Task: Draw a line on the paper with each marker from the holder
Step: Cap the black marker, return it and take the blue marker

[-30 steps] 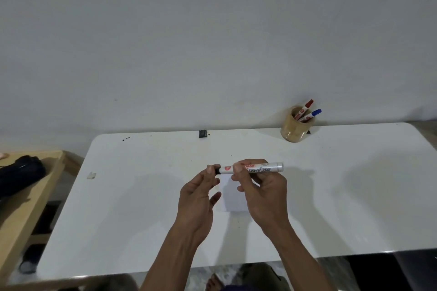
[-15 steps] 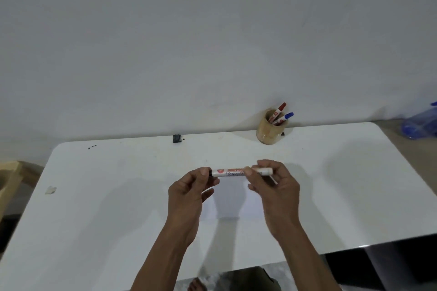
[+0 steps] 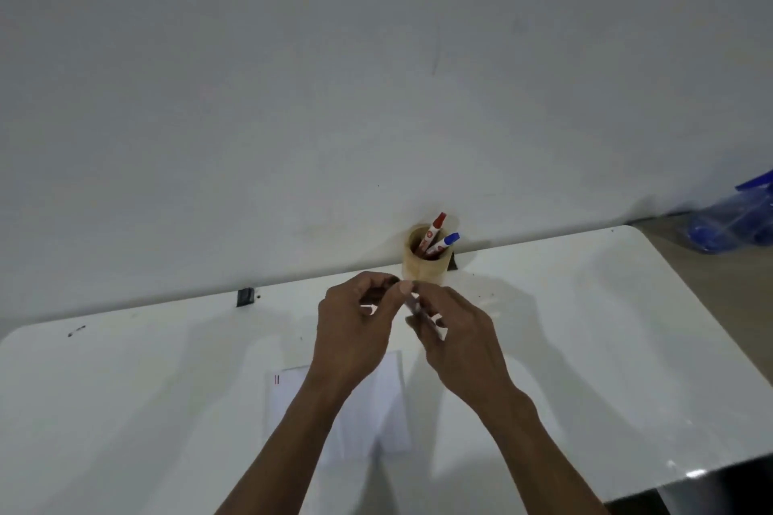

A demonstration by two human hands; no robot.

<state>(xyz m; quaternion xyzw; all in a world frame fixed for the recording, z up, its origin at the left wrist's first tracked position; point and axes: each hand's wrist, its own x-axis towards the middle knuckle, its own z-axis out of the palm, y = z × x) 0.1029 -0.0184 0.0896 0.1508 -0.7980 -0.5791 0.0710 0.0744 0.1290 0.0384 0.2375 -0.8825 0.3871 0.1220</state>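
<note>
The marker (image 3: 418,311) sits above the worktop (image 3: 585,347), pinched between both hands, just in front of the holder (image 3: 424,267); blur hides most of it, so whether the cap is on is unclear. The right hand (image 3: 462,341) grips its barrel, and the left hand (image 3: 355,330) closes on its upper end, probably the cap. It should be light, stiff and smooth, best held mid-barrel. Red (image 3: 435,227) and blue (image 3: 445,243) markers lean in the holder. The paper (image 3: 376,410) below shows two short red marks (image 3: 276,380).
</note>
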